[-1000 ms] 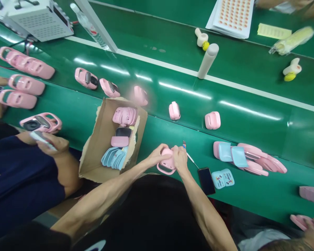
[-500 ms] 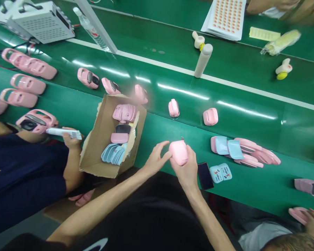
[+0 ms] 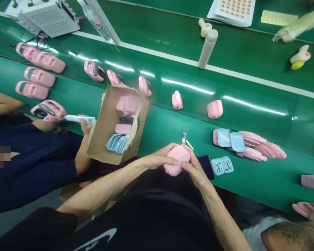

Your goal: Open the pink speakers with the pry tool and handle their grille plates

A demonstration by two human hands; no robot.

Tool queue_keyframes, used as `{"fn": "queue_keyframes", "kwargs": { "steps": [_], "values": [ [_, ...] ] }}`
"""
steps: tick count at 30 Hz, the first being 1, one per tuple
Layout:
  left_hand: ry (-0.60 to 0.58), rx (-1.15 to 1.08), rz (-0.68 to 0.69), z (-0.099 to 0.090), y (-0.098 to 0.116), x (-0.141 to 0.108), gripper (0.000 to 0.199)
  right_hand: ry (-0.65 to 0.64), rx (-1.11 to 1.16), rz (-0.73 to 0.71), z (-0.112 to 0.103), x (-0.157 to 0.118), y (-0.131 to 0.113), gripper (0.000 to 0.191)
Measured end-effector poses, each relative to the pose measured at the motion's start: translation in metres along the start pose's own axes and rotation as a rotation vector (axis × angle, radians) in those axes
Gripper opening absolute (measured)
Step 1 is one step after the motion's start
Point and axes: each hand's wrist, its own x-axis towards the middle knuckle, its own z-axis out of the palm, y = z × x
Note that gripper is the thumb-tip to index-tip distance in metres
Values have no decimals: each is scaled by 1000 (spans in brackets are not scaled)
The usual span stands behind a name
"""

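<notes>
The left hand and the right hand are closed around a pink plastic case, gripping it from either side above the green conveyor belt. The fingers cover much of the case, so its seams are probably not inspectable from this view. Risk: the smooth shell could slip from the grip and strike the small blade-tipped tool just beyond it or the phone beside the right hand, marking the finish. Farther left, a co-worker's hand holds a white tube beside the cardboard box.
</notes>
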Motion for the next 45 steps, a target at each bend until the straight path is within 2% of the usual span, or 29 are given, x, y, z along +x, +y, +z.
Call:
{"fn": "queue_keyframes", "kwargs": {
  "steps": [5, 9, 13, 18, 22, 28, 35, 40, 45],
  "values": [
    [-13, -33, -44, 17, -6, -5, 77, 19, 87, 76, 3, -28, 0, 68],
    [44, 39, -34, 30, -11, -9, 73, 75, 97, 117, 4, -41, -5, 62],
    [99, 151, -41, 44, -13, -11, 71, 131, 72, 98, 3, -46, -4, 60],
    [154, 275, -42, 55, -12, -12, 68, 143, 125, 97, 1, -44, 2, 62],
    [167, 326, -59, 58, -10, -11, 70, 134, 156, 102, -1, -44, 7, 64],
    [152, 394, -86, 61, 0, -17, 75, 113, 327, 129, -4, -49, 11, 61],
    [170, 524, -140, 70, 16, -25, 75, 162, 251, 65, -1, -47, 17, 59],
    [166, 557, -142, 69, 16, -26, 75, 148, 269, 48, 0, -46, 18, 58],
    [149, 555, -122, 66, 12, -27, 75, 122, 174, -2, -2, -46, 22, 57]
  ]
}}
